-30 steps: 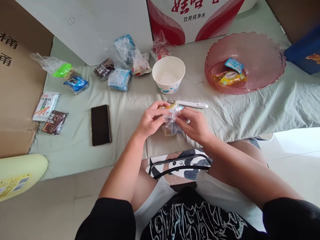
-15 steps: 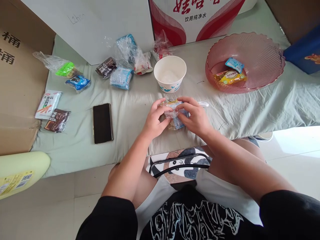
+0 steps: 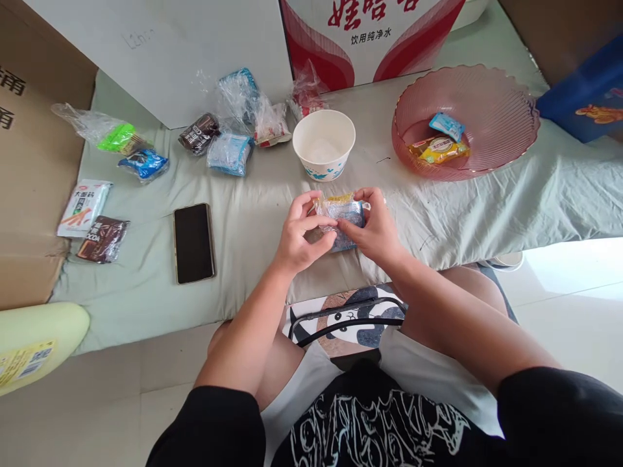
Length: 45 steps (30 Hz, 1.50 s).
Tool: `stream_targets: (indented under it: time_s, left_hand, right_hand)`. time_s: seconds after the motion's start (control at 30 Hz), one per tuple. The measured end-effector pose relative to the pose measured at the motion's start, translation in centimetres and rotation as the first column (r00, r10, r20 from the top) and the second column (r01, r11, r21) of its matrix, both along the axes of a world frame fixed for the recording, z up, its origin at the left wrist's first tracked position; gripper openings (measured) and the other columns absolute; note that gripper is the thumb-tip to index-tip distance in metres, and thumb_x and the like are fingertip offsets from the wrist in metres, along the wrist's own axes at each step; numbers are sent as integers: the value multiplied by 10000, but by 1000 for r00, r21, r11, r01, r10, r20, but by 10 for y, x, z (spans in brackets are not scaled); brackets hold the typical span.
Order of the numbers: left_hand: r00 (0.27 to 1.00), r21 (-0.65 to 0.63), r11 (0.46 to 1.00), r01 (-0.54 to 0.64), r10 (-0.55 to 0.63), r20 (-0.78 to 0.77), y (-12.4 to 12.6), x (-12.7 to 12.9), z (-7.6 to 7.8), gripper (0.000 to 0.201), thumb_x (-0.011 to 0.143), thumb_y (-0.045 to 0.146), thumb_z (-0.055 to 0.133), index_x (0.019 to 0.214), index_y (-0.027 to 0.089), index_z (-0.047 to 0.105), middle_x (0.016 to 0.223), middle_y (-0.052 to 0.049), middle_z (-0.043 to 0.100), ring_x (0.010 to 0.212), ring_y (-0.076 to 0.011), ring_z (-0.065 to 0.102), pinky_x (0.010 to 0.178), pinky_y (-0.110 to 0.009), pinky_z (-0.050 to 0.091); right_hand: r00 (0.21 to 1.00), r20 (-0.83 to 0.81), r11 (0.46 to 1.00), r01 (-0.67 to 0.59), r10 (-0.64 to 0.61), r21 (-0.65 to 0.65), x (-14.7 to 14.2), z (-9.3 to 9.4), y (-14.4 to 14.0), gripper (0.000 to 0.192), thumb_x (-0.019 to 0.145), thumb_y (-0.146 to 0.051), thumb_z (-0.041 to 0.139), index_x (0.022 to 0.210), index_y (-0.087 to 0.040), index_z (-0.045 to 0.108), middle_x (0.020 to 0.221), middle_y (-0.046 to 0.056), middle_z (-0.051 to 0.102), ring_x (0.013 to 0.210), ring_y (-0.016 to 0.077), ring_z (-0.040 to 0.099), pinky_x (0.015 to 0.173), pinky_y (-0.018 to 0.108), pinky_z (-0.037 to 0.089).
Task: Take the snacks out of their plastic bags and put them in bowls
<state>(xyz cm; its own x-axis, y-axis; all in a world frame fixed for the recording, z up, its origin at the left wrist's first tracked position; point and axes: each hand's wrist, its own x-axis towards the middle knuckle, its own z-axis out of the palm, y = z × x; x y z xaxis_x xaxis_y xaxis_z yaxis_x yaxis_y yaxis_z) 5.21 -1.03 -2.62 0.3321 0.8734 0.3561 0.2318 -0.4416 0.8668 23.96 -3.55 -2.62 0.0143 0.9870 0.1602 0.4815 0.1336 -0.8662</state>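
Left hand (image 3: 298, 239) and right hand (image 3: 374, 228) pinching a small clear snack packet (image 3: 341, 214) between them, fingers clamped on its edges, held above the cloth-covered table (image 3: 253, 214), contents seemingly a biscuit, white paper bowl (image 3: 324, 144) just beyond.

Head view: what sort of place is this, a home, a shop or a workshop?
Most likely a home room used as a makeshift work spot. A cloth-covered surface holds loose snack packets; both hands grip a small snack packet. Cardboard boxes stand around, a phone lies nearby, and the floor is tiled.

green sheet (image 3: 487, 214) | pale tiled floor (image 3: 574, 311) | cardboard box (image 3: 29, 162)
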Motion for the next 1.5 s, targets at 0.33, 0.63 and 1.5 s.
stream_targets:
  time_s: [0.33,0.63,1.5]
  left_hand:
    - [973,-382,924,-11,99,209,14,-12,5,807,708,675,863,1352,330,520,1154,-83,738,994,-258,759,821,-366,637]
    - [828,-277,857,-435,502,251,38,-63,-2,667,776,638,811,1278,396,444,1249,-46,672,1088,-215,705,850,-366,609]
    - [929,-401,885,-238,328,173,25,-40,2,603,725,680,809,1052,288,488,1115,-47,654,1029,-210,690,826,-334,585]
  right_hand:
    - [999,-1,983,52,-53,177,10,15,1,207,976,-269,545,1182,-253,564,1162,90,642,1067,227,615,890,357,528]
    - [854,520,992,-93,33,89,33,8,14,194,950,-264,594,1069,-233,745,1162,144,761,1161,368,609,1006,544,431]
    - [889,445,988,51,-112,145,39,19,11,278,895,-244,586,1110,-211,760,1119,143,775,975,331,692,881,481,532]
